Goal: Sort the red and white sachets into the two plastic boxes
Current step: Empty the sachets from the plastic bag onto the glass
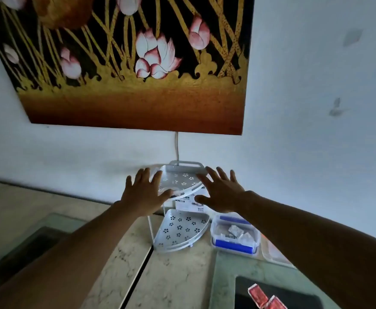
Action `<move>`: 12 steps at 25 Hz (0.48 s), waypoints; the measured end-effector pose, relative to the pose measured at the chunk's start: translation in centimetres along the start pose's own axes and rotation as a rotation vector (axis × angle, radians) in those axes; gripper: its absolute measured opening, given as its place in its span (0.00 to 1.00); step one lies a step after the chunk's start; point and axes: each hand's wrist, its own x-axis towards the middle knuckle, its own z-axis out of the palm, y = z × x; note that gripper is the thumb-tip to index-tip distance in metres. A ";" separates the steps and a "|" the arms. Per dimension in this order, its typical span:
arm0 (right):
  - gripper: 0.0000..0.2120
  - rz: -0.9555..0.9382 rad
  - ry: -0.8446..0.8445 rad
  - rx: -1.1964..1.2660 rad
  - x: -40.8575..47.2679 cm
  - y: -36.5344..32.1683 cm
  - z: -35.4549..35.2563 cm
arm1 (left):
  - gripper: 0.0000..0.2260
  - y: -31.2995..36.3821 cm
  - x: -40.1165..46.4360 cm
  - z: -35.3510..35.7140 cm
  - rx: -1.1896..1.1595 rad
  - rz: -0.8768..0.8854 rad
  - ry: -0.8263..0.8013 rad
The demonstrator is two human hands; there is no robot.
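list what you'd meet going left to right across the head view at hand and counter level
left hand with spread fingers → white perforated two-tier corner shelf → right hand with spread fingers → clear plastic box with blue clips holding white sachets

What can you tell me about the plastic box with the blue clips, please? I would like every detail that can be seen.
The plastic box is clear and rectangular, with a blue clip on its far side and a blue clip on its near side. It has no lid on and stands upright on the marble-like counter, just right of the white corner rack's lower shelf. Inside lie a few white sachets. Neither hand touches it; the right hand is above and behind it, at the rack.
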 end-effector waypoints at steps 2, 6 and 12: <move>0.39 -0.021 -0.020 0.014 2.0 -1.2 1.6 | 0.35 -1.4 1.2 1.8 -0.022 0.010 -0.023; 0.39 -0.087 -0.025 0.050 5.9 -3.7 5.5 | 0.34 -4.1 3.4 5.9 -0.092 0.130 -0.013; 0.31 -0.155 0.041 0.101 10.6 -4.8 8.6 | 0.23 -4.6 7.0 9.1 -0.144 0.305 0.054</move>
